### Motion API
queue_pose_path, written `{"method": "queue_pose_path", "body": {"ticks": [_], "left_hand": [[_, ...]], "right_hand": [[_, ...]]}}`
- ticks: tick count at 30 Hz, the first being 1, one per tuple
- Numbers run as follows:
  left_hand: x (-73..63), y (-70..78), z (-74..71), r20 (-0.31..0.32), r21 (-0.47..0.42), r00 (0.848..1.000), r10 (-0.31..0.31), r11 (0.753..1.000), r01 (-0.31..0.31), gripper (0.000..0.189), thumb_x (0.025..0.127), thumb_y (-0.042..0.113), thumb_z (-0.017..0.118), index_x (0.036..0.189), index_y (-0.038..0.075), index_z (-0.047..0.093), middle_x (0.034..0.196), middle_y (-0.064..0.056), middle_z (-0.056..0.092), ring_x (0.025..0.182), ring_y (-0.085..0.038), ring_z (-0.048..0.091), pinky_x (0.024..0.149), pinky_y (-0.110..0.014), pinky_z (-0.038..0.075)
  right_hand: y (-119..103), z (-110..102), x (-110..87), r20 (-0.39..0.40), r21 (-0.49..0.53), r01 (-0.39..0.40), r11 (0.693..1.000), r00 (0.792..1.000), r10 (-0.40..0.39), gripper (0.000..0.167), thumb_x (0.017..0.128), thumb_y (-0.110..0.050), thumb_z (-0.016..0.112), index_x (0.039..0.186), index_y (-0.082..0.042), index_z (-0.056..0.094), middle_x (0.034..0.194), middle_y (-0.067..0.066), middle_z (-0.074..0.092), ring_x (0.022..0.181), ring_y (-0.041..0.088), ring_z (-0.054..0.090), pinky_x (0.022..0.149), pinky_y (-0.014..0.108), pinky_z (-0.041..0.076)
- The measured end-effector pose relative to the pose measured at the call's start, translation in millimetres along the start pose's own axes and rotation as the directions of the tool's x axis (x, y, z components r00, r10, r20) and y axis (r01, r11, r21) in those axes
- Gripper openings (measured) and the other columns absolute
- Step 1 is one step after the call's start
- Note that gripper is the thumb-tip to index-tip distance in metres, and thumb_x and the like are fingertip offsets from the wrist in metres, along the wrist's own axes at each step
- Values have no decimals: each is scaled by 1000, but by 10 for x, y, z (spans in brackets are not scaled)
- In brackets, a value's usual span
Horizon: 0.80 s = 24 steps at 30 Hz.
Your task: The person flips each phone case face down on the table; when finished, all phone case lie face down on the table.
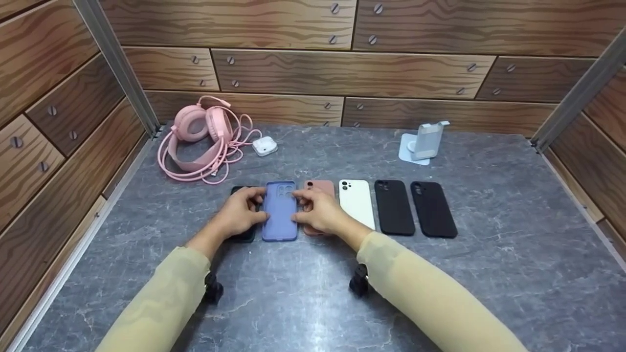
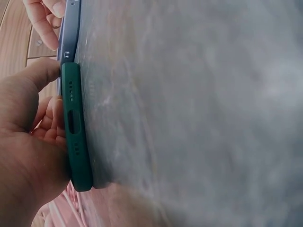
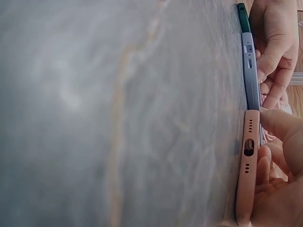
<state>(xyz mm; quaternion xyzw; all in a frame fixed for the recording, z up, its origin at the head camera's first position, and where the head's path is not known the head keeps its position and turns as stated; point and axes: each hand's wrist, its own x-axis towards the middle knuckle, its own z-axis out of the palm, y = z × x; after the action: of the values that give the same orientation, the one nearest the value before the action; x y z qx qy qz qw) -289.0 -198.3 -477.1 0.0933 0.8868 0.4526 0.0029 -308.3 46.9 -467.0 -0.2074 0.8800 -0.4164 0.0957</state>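
Nearest you, your two pale yellow sleeves [image 1: 151, 298] are reaching in over the grey surface [image 1: 303, 313], a small black device [image 1: 213, 288] sitting under the left wrist and another [image 1: 359, 280] under the right.

Your left hand [image 1: 237, 212] is arching over a dark green phone case [image 2: 78, 137], half open, its thumb and forefinger standing apart and touching the left edge of a blue phone case [image 1: 279, 217]. Your right hand [image 1: 323, 210] is matching it, half open above a pink phone case [image 3: 246, 179], thumb and forefinger touching the right edge. The blue case is lying upright in the row, between green and pink, its camera cutout pointing away from you.

Right of the pink one, a white phone case [image 1: 355, 200] and two black phone cases [image 1: 393, 208] are continuing the row.

Farther back, a small white box [image 1: 264, 146] is lying beside pink headphones [image 1: 218, 124] and their looping cable; a pale phone stand [image 1: 429, 143] is standing at right. Wood-patterned panels [image 1: 342, 73] are closing off the rear.
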Motion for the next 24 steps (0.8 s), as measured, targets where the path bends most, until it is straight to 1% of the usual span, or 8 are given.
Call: {"method": "queue_pose_path", "body": {"ticks": [7, 14, 16, 20, 24], "left_hand": [[4, 1, -7, -12, -7, 999, 29, 1000, -29, 58, 82, -3, 78, 139, -7, 64, 106, -13, 64, 84, -20, 55, 74, -28, 45], [-2, 9, -36, 16, 14, 1000, 10, 1000, -10, 57, 83, -2, 75, 139, -6, 64, 107, -12, 65, 87, -22, 57, 78, -31, 46], [0, 20, -47, 27, 17, 1000, 14, 1000, -14, 57, 83, -1, 74, 138, -7, 63, 109, -14, 66, 88, -23, 58, 79, -32, 47], [11, 50, -68, 49, 26, 999, 9, 1000, -10, 58, 83, 0, 73, 139, -8, 63, 113, -16, 68, 92, -25, 61, 83, -34, 49], [28, 88, -93, 65, 38, 998, 5, 999, -8, 58, 84, 1, 73, 140, -8, 62, 117, -19, 69, 98, -29, 64, 90, -40, 53]], "right_hand": [[-3, -11, 6, 1, -9, 2, 1000, 1000, -2, 58, 92, -15, 85, 145, -7, 65, 112, 6, 60, 88, 15, 56, 81, 30, 50], [2, 14, -4, 8, -24, 4, 1000, 1000, -4, 60, 92, -16, 85, 147, -7, 63, 114, 8, 60, 90, 15, 57, 82, 30, 51], [3, 19, -1, 8, -28, 5, 1000, 1000, -5, 60, 91, -15, 85, 147, -7, 63, 114, 8, 60, 90, 15, 57, 82, 30, 51], [6, 13, 4, 13, -44, 16, 999, 1000, -15, 59, 92, -16, 84, 146, -6, 64, 113, 7, 60, 90, 15, 56, 83, 30, 51], [-7, -9, 1, 24, -62, 25, 998, 999, -23, 58, 93, -16, 83, 147, -6, 63, 112, 7, 59, 90, 15, 55, 83, 31, 50]]}}
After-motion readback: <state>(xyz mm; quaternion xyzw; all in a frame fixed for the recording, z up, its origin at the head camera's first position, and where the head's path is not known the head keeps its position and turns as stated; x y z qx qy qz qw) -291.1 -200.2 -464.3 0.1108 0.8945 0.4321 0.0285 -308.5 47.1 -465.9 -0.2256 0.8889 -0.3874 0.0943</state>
